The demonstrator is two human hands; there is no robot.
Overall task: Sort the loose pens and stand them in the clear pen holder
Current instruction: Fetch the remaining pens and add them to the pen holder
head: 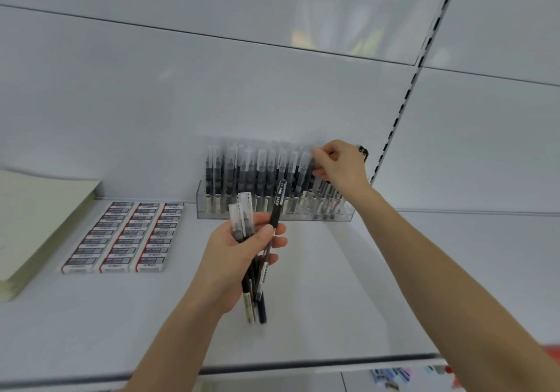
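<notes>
The left hand (239, 258) clasps a loose bunch of pens (257, 297) in front of the clear holder (202, 201) on the shelf (333, 285), while the right hand (339, 164) pinches the top of a pen (305, 163) standing at its right end; light, stiff and slick, they probably handle best gripped mid-barrel

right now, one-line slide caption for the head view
Left hand grips loose pens while the right hand pinches a standing pen at the clear pen holder's right end.
</notes>
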